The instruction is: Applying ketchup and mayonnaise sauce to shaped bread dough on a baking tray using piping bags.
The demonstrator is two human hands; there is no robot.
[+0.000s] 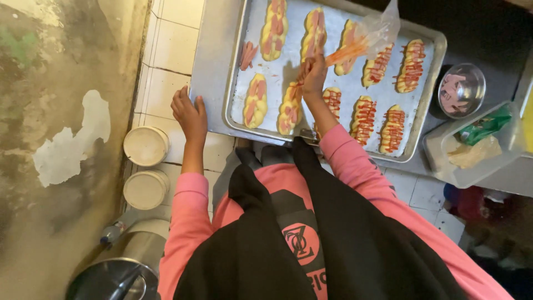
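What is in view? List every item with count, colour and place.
baking tray: one, silver, centre top
dough pieces: ten, yellow with pink sausage, in two rows on the tray, several striped red
sausage slices: a few, pink, loose at the tray's left
metal bowl: one, silver, right of the tray
plastic container: one, clear, far right
round tubs: two, white, on the left
pot: one, steel, bottom left
piping bag: one, clear with orange-red sauce, over the tray
left hand: beside the tray's left edge
right hand: gripping the piping bag
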